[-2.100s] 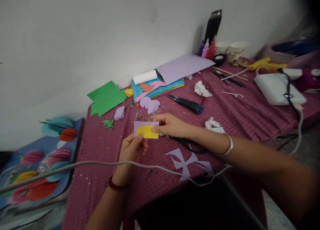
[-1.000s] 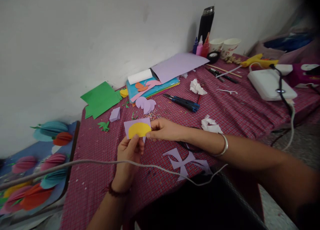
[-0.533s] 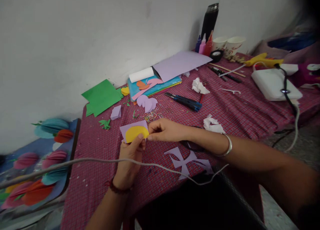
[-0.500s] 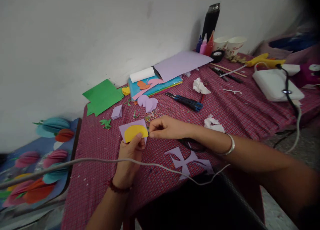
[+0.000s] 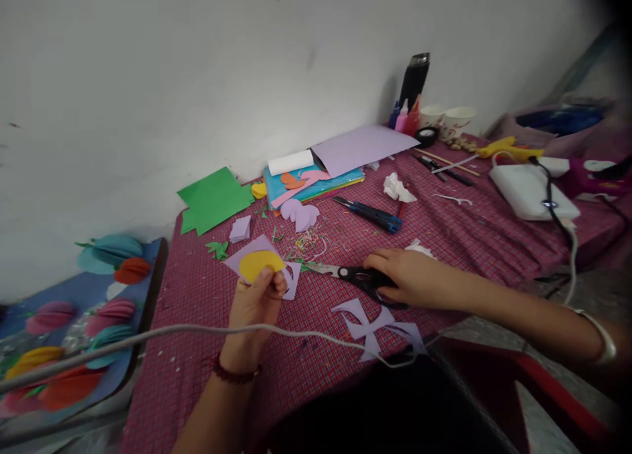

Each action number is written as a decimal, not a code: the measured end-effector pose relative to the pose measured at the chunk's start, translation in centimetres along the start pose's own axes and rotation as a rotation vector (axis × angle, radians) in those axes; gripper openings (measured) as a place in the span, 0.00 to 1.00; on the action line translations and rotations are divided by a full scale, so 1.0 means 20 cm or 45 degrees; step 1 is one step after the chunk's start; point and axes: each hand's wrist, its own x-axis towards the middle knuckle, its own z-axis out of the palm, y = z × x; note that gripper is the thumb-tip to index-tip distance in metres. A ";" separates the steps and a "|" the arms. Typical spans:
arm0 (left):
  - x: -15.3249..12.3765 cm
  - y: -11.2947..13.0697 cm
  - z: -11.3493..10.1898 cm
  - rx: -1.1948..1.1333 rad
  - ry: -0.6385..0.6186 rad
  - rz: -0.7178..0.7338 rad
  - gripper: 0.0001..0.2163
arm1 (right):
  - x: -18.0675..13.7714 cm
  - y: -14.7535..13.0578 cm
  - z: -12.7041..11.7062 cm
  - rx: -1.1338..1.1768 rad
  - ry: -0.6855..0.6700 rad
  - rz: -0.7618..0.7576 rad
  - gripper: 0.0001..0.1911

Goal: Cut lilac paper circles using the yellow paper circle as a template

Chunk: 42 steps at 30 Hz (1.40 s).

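Note:
My left hand (image 5: pixel 261 296) pinches a yellow paper cutout (image 5: pixel 257 265) against a piece of purple paper (image 5: pixel 236 259), thumb on top. At the handles of a pair of black-handled scissors (image 5: pixel 348 272), my right hand (image 5: pixel 402 274) has its fingers curled around the grip. The scissors lie low over the table, blades pointing left toward the paper. Below them rest purple paper offcuts (image 5: pixel 368 327). Several purple petal-shaped cutouts (image 5: pixel 301 214) and a small purple paper stack (image 5: pixel 240 229) lie beyond my left hand.
A box cutter (image 5: pixel 372 216), crumpled tissue (image 5: pixel 397 188) and green paper (image 5: pixel 214 201) lie on the checked tablecloth (image 5: pixel 197 329). A white cable (image 5: pixel 197 329) crosses the foreground. Paper cups (image 5: pixel 457 122), glue bottles (image 5: pixel 402 120) and a black flask (image 5: pixel 415 82) stand at the back.
My right hand has moved away from the paper, to the right, and onto the scissors. My left hand still holds the yellow and purple paper, now turned somewhat. The view has shifted slightly.

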 end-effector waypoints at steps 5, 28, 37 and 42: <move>-0.04 0.04 0.05 -0.020 -0.059 -0.113 0.14 | 0.05 -0.02 -0.01 -0.018 0.072 0.055 0.21; -0.57 -0.14 0.34 -0.193 0.277 0.340 0.05 | -0.29 -0.44 0.21 2.137 0.200 -0.437 0.35; -0.60 -0.19 0.43 -0.155 0.276 0.326 0.05 | -0.33 -0.40 0.23 2.135 0.248 -0.510 0.33; -0.60 -0.21 0.44 -0.135 0.294 0.282 0.05 | -0.34 -0.39 0.22 2.162 0.272 -0.519 0.31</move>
